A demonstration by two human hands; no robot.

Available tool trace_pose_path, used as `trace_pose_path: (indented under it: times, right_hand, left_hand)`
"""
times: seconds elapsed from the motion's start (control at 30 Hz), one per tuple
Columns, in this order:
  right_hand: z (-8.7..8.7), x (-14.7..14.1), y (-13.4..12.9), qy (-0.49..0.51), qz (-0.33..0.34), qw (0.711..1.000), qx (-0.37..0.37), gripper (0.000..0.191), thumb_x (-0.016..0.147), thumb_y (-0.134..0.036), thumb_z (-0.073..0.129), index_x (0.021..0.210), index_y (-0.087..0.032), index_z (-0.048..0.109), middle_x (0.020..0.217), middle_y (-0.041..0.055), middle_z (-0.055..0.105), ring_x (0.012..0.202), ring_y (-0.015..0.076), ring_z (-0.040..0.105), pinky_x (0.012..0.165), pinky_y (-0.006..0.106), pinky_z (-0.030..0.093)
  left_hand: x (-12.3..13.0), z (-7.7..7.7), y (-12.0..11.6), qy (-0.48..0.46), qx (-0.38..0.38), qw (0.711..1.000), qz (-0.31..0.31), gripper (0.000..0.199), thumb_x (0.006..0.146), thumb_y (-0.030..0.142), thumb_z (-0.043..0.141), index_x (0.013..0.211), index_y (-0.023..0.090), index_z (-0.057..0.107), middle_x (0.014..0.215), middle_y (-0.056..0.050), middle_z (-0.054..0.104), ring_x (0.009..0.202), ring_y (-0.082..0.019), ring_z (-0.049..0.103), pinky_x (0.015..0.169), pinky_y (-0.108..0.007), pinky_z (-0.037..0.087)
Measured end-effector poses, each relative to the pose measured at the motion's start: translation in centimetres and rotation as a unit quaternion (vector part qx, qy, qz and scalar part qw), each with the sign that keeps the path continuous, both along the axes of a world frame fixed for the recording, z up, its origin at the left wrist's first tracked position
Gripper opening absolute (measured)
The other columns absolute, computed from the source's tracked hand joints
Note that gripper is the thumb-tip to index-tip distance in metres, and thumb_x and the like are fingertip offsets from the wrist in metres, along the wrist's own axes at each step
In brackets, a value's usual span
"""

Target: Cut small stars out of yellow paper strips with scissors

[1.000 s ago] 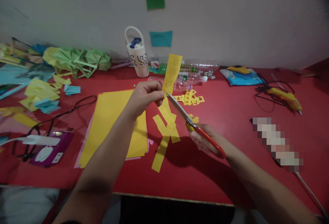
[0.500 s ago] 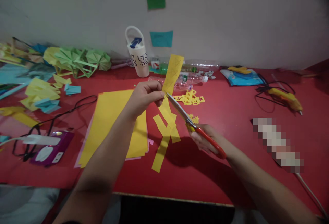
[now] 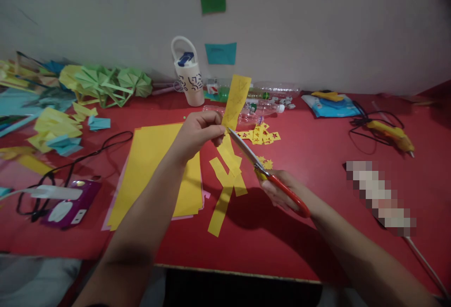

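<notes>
My left hand [image 3: 204, 131] pinches a yellow paper strip [image 3: 238, 98] that stands up above the fingers and has star outlines drawn on it. Scissors [image 3: 278, 182] with red on the handle are in my right hand [image 3: 282, 192], their tips touching the strip beside my left fingertips. Below lie loose yellow strips [image 3: 220, 213], crossing one another on the red table. Behind the scissors are strips with star-shaped holes [image 3: 260, 134] and some small cut stars [image 3: 266, 162]. Left of these, partly under my left arm, sits a stack of yellow sheets [image 3: 151, 157].
A white tumbler [image 3: 190, 81] and clear plastic bottles [image 3: 264, 107] stand or lie near the wall. Folded green paper [image 3: 102, 81] is at the back left, a purple power strip [image 3: 72, 203] at the left. To the right are a blue packet [image 3: 331, 106] and a yellow glue gun [image 3: 391, 135].
</notes>
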State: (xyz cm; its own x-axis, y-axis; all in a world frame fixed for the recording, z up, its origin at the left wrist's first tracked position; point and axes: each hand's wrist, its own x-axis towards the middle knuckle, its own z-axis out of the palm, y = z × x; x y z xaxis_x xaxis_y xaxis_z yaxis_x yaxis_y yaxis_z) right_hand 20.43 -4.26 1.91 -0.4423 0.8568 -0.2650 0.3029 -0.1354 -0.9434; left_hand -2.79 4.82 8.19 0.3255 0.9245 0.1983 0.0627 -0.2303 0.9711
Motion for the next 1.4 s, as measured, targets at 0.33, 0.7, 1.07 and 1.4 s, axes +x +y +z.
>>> trace_pose_path:
  times: [0.33,0.7,1.07,1.4]
  right_hand:
    - [-0.5,-0.1,-0.1,0.056,-0.017,0.998,0.008,0.052,0.084,-0.070,0.055,0.066,-0.023,0.041,0.046,-0.0095,0.040,0.034,0.0055,0.035,0.039,0.023,0.040]
    - [-0.6,-0.4,-0.1,0.087,-0.003,0.995,0.040,0.056,0.083,-0.077,0.050,0.070,-0.023,0.046,0.045,-0.0088,0.042,0.034,0.0077,0.040,0.040,0.026,0.042]
    - [-0.3,-0.3,-0.3,0.075,-0.014,0.997,0.030,0.061,0.077,-0.082,0.053,0.072,-0.022,0.045,0.054,-0.0055,0.048,0.035,0.0052,0.040,0.034,0.021,0.032]
    - [-0.9,-0.1,0.0,0.102,-0.003,0.994,0.034,0.057,0.081,-0.077,0.053,0.073,-0.021,0.048,0.048,-0.0085,0.046,0.032,0.0054,0.038,0.039,0.023,0.041]
  left_hand:
    - [0.6,-0.3,-0.1,-0.015,0.021,1.000,0.007,0.017,0.068,0.025,0.065,0.055,0.018,0.055,0.050,0.002,0.056,0.047,-0.008,0.053,0.050,-0.023,0.046]
    - [2.3,0.0,-1.3,-0.043,0.019,0.999,0.025,0.012,0.068,0.025,0.063,0.058,0.019,0.060,0.048,0.003,0.056,0.047,-0.008,0.052,0.050,-0.023,0.047]
    - [2.6,-0.3,-1.5,-0.058,0.006,0.998,0.019,0.018,0.071,0.025,0.062,0.055,0.018,0.058,0.047,0.003,0.055,0.047,-0.008,0.052,0.051,-0.023,0.047]
    - [2.7,-0.5,-1.4,-0.087,-0.013,0.996,0.020,0.016,0.068,0.024,0.063,0.054,0.017,0.060,0.046,0.003,0.056,0.043,-0.007,0.051,0.048,-0.022,0.046]
